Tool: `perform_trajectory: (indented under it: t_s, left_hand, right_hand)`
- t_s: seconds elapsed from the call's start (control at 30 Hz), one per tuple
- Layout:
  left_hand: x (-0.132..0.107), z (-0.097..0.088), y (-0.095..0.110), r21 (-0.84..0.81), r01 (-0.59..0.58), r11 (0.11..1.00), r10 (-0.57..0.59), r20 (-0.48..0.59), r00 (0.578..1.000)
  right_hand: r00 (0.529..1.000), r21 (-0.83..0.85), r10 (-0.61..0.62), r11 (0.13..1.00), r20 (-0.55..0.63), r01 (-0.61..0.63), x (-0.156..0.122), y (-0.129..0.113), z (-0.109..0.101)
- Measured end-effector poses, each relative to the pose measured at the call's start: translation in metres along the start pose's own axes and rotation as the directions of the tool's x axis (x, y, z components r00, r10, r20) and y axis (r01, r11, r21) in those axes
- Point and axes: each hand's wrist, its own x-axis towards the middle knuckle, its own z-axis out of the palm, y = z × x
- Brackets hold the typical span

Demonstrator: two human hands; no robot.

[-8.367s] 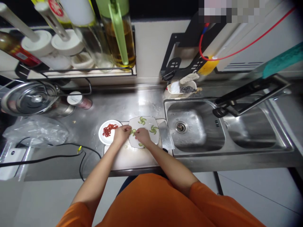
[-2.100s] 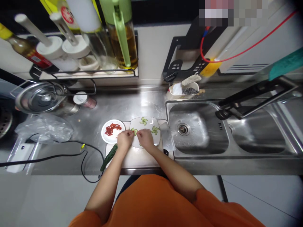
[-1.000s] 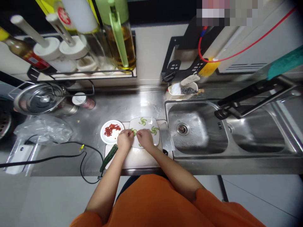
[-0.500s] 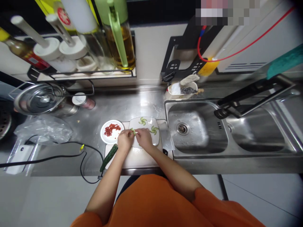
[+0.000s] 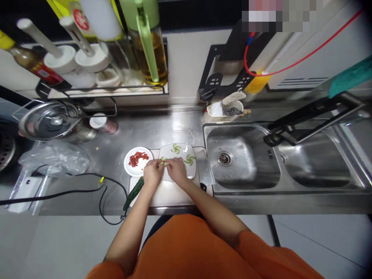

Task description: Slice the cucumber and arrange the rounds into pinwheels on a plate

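Both hands meet over the left part of a white square plate [image 5: 171, 176]. My left hand [image 5: 152, 173] is closed, its fingertips pinched at small green cucumber slices [image 5: 163, 162]. My right hand [image 5: 177, 170] is closed too, thumb and fingers pinching at the same slices from the other side. Fanned cucumber slices lie at the plate's top [image 5: 175, 148] and right [image 5: 190, 159]. A round white plate [image 5: 127, 168] with chopped red pieces [image 5: 136, 158] stands left of my left hand. Below it a length of cucumber [image 5: 133, 193] leans on the cutting board [image 5: 171, 197].
A knife [image 5: 205, 172] lies at the board's right edge, beside the double steel sink [image 5: 241, 155]. A lidded pot [image 5: 55, 121], a jar [image 5: 104, 124], a plastic bag [image 5: 56, 159], a phone [image 5: 26, 193] and black cables [image 5: 58, 195] are at the left. Bottles fill the rack [image 5: 116, 91] above.
My hands stay almost in place over the plate, with only slight finger movement at the cucumber slices. The whole view has shifted a little.
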Motion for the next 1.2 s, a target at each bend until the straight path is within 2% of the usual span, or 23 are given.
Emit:
perform_trajectory:
  t_s: [0.37,0.67,0.9,1.2]
  left_hand:
    - [0.0008,-0.0003,0.0003,-0.027,-0.051,0.998,0.051,0.001,0.999]
    - [0.0027,-0.0003,0.0006,-0.046,-0.077,0.996,0.078,0.023,0.997]
    - [0.0017,-0.0012,-0.0001,-0.063,-0.085,0.994,0.086,0.014,0.996]
    - [0.0036,-0.0006,-0.0030,-0.064,-0.074,0.995,0.075,0.022,0.997]
  right_hand:
    - [1.000,0.021,-0.015,1.000,-0.026,0.016,0.0006,0.0008,0.0047]
    - [1.000,-0.022,-0.025,0.999,0.005,0.025,-0.0006,-0.0016,0.0064]
    - [0.999,0.065,-0.024,0.998,-0.033,0.026,0.0004,0.0004,0.0049]
    - [1.000,0.072,-0.002,0.997,-0.031,0.004,0.0017,-0.0005,0.0045]
